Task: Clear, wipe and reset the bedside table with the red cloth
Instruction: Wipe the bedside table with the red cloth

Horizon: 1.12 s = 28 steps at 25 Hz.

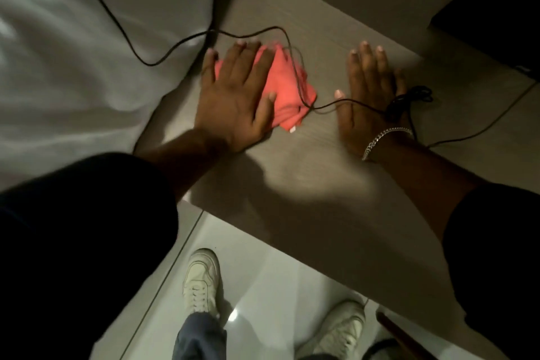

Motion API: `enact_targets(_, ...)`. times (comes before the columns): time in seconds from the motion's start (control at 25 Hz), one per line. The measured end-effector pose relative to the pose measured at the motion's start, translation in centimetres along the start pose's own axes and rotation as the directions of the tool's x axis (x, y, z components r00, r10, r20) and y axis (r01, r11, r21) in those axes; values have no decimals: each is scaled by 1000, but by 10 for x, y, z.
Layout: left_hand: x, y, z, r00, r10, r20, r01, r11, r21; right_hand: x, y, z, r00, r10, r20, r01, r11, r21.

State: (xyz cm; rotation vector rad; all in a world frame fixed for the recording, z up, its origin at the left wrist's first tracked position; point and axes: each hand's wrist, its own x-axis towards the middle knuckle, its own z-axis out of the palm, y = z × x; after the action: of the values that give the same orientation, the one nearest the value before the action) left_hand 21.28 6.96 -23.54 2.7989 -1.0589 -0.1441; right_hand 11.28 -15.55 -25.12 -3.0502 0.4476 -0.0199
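Here I have the left hand (233, 96) pressed flat, fingers spread, on the crumpled red cloth (280, 88) at the left of the bedside table (306, 172). My right hand (371, 93) lies flat just right of it, fingers together. A black cable (175, 47) crosses the cloth from the white bedding (73, 52).

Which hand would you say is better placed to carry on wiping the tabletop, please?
Probably the left hand: it lies flat on the crumpled red cloth. The right hand rests flat on the bare wood-grain tabletop, off the cloth.
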Motion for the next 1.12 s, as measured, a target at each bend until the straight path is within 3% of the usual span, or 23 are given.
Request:
enact_targets(0.24, -101, 33, -10, 986, -129, 109, 128, 992, 13, -1, 0, -4, 999, -28, 18, 27, 999, 45)
enact_targets(0.56, 37, 74, 2, 905, -423, 39, 425, 902, -78, 0, 3, 2, 999, -35, -40, 37, 998, 50)
enact_targets(0.76, -40, 65, 8, 972, -236, 8, 235, 969, -76, 2, 6, 0, 999, -20, -28, 24, 987, 162)
enact_targets(1.0, -94, 20, 1, 922, -386, 3, 386, 921, -47, 0, 5, -3, 999, -39, 6, 39, 996, 78)
enact_targets(1.12, -102, 51, 10, 970, -240, 29, 240, 971, 20, 0, 3, -2, 999, -45, 12, 43, 995, 86)
